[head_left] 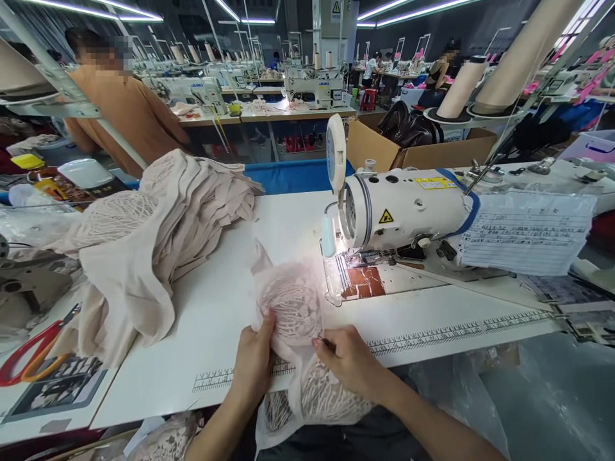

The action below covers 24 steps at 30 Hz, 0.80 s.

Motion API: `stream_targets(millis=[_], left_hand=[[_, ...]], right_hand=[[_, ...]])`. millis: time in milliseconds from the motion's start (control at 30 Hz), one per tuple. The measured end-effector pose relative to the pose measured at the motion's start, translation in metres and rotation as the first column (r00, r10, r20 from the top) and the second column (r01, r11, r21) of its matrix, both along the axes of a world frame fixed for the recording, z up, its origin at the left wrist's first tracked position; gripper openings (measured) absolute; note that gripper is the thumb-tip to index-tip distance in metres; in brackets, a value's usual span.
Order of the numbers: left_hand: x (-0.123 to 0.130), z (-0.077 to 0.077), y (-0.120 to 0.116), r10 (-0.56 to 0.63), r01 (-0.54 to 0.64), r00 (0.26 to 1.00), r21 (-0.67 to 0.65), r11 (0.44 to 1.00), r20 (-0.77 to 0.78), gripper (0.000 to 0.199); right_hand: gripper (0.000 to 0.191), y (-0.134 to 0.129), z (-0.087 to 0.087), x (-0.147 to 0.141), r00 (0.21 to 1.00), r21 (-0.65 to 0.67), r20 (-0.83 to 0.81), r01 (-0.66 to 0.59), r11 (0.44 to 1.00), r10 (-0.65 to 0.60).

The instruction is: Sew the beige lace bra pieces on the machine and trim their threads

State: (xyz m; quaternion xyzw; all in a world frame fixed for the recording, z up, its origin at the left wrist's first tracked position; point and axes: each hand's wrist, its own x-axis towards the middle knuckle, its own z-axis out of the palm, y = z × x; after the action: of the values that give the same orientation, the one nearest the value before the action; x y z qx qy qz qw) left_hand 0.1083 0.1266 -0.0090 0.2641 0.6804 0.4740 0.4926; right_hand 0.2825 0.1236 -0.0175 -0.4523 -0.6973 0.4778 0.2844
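- My left hand [254, 366] pinches the near left edge of the pale pink lace piece [293, 307], thumb on top, fingers under it.
- My right hand [353, 362] grips the lace's right edge, and a thin dark tool [328, 344] shows at my fingertips (I cannot tell what it is).
- The lace lies on the white table [216, 314], just in front of the sewing machine [398, 208], its lower part hanging over the table edge.
- A heap of beige fabric [158, 237] sits to the left; red scissors [33, 349] lie further left.
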Motion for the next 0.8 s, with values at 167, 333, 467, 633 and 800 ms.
stream_targets(millis=[167,333,467,633,800], left_hand=[[-0.009,0.009,0.035,-0.216,0.182,0.946,0.159,0.971,0.24,0.063],[-0.044,0.014,0.079,0.121,0.004,0.91,0.3,0.954,-0.397,0.065],[-0.023,0.019,0.081,0.05,0.623,0.506,0.405,0.669,-0.861,0.025],[0.041,0.031,0.081,-0.369,0.979,-0.168,-0.198,0.044,-0.914,0.037],[0.041,0.049,0.087,-0.686,0.95,-0.173,0.065,-0.306,-0.707,0.048]], right_hand=[[0.046,-0.004,0.001,0.009,0.998,-0.068,0.064,0.012,0.998,-0.008],[0.034,-0.005,0.011,0.005,0.967,-0.024,0.254,-0.012,1.0,0.017],[0.026,0.0,0.014,-0.003,0.884,0.004,0.46,-0.092,0.996,0.079],[0.026,0.001,0.011,-0.009,0.864,0.024,0.496,-0.115,0.993,0.088],[0.027,-0.003,0.007,-0.006,0.885,0.073,0.463,-0.088,0.993,0.045]])
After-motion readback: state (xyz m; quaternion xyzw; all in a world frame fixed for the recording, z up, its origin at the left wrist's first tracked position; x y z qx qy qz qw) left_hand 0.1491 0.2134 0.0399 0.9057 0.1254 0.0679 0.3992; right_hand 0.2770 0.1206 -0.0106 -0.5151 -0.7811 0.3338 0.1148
